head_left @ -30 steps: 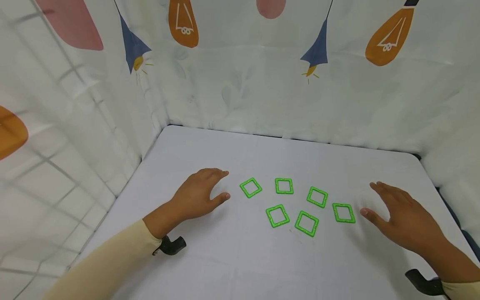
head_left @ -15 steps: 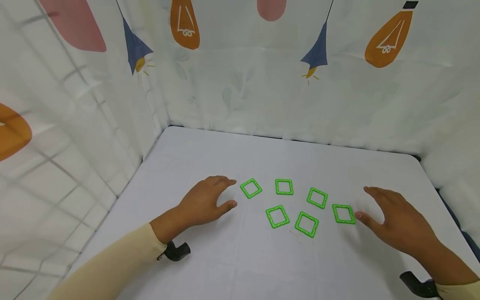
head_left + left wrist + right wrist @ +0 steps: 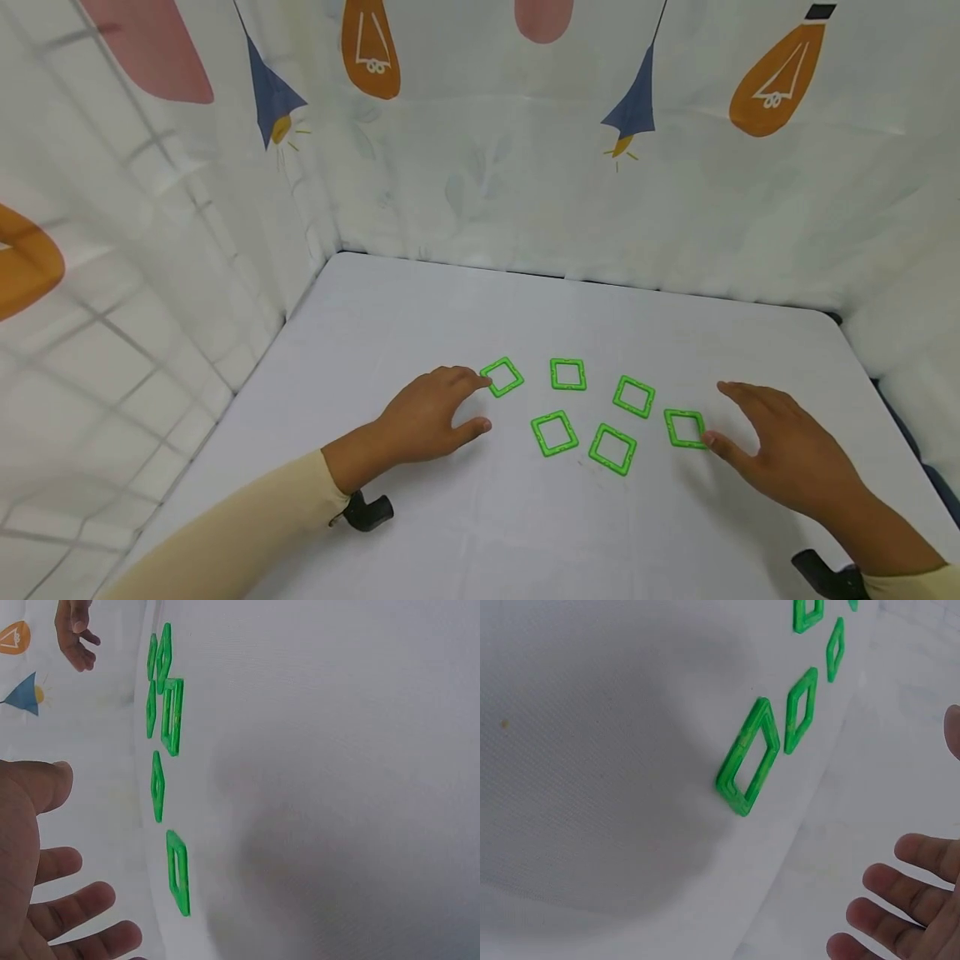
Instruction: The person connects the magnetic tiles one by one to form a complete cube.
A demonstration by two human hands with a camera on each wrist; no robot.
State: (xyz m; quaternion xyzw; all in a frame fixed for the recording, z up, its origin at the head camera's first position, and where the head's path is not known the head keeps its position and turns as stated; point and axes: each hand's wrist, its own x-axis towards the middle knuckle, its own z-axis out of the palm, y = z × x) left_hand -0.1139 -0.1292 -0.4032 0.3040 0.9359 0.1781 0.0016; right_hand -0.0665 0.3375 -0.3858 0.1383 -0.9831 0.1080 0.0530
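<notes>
Several green square frames, flat and hollow, lie on the white table. My left hand (image 3: 431, 417) hovers at the left of them, fingers spread and holding nothing. Its fingertips overlap the edge of the leftmost green square (image 3: 513, 386) in the head view, while the left wrist view has the hand raised above the table. On the other side, my right hand (image 3: 795, 450) is held with thumb and fingers apart, nothing in it. Its thumb tip covers a corner of the rightmost green square (image 3: 670, 428); in the right wrist view the fingers (image 3: 907, 889) are apart from that square.
Between the hands lie a back-row square (image 3: 568, 362), another green square (image 3: 621, 390) and two nearer ones, a left square (image 3: 537, 433) and a right square (image 3: 597, 442). A patterned white curtain (image 3: 480, 167) hangs behind the white table (image 3: 450, 308).
My left hand has moved right and nearer, up to the leftmost square. The right hand has shifted left toward the rightmost square. The green squares lie as before.
</notes>
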